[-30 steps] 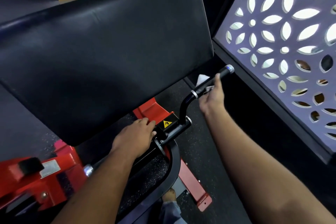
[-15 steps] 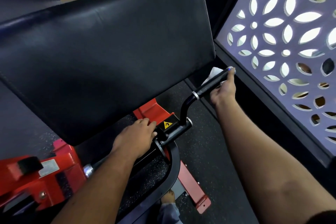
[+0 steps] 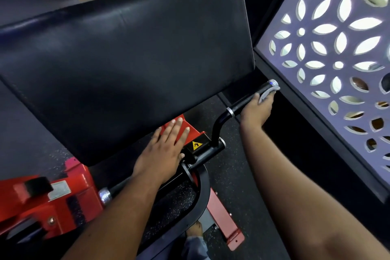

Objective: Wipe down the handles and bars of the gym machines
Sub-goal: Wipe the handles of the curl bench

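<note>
Apparently right hand (image 3: 256, 112) wiping handle (image 3: 245, 101), cloth (image 3: 266, 93)

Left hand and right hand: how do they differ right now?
The left hand lies flat, fingers straight, on the red machine frame, holding nothing. The right hand curls around the black rubber handle grip, pressing a white cloth near its end. Both touch the same machine.

left hand (image 3: 162, 150): flat, fingers straight | right hand (image 3: 256, 111): curled, gripping
</note>
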The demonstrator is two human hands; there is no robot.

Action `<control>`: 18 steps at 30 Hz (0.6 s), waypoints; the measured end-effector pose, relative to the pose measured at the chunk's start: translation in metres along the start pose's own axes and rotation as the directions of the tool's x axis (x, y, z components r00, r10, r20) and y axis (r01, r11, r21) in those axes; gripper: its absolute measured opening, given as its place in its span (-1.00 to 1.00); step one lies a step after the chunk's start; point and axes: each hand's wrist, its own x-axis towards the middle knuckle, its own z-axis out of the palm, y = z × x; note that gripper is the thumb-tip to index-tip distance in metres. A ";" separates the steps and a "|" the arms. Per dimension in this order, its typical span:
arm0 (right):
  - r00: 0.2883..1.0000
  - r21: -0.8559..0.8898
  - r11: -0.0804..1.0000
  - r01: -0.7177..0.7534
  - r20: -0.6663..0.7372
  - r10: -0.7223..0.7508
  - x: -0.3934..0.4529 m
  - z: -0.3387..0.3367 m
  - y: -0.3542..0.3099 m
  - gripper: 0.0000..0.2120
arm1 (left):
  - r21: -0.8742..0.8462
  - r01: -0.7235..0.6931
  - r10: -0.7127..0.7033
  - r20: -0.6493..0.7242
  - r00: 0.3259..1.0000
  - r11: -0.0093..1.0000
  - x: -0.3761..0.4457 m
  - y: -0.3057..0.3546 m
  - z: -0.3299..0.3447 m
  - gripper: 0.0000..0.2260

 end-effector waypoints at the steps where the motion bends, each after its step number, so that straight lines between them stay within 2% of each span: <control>1: 0.994 -0.113 0.988 0.101 0.039 -0.097 -0.010 0.000 0.006 -0.47 | 0.000 0.004 -0.004 -0.012 1.000 1.000 0.000 0.000 0.000 -0.28; 3: 0.939 -0.310 0.890 0.334 0.194 -0.284 -0.023 -0.001 0.015 -0.50 | 0.050 0.009 -0.008 -0.027 1.000 0.999 -0.001 0.002 -0.002 -0.25; 5: 0.840 -0.491 0.683 0.541 0.356 -0.410 -0.023 -0.006 0.023 -0.50 | 0.118 0.047 -0.041 -0.051 0.998 0.992 -0.003 0.003 -0.007 -0.23; 8: 0.737 -0.648 0.370 0.665 0.494 -0.461 0.002 -0.027 0.025 -0.30 | 0.089 0.085 -0.082 -0.046 0.996 0.992 -0.001 0.000 -0.008 -0.20; 10: 0.699 -0.676 0.250 0.693 0.547 -0.461 0.025 -0.045 0.018 -0.19 | 0.089 0.066 -0.063 -0.034 0.997 0.994 0.002 -0.001 -0.005 -0.24; 12: 0.676 -0.672 0.200 0.713 0.584 -0.450 0.034 -0.054 0.016 -0.15 | 0.113 0.015 -0.013 -0.015 1.000 0.994 0.001 0.001 -0.005 -0.33; 13: 0.640 -0.644 0.176 0.744 0.612 -0.465 0.029 -0.055 0.018 -0.16 | 0.118 -0.009 0.010 -0.009 1.000 0.993 0.000 0.002 -0.005 -0.38; 16: 0.427 -0.479 0.034 0.877 0.746 -0.511 0.013 -0.054 0.036 -0.15 | 0.110 -0.055 0.056 0.000 0.998 0.992 -0.006 0.005 -0.007 -0.56; 17: 0.389 -0.449 0.004 0.893 0.767 -0.510 0.014 -0.055 0.036 -0.14 | 0.111 -0.062 0.063 -0.003 0.998 0.992 -0.007 0.005 -0.008 -0.59; 18: 0.380 -0.453 -0.014 0.891 0.764 -0.522 0.020 -0.055 0.031 -0.12 | 0.111 -0.069 0.071 -0.011 0.997 0.991 -0.008 0.006 -0.009 -0.60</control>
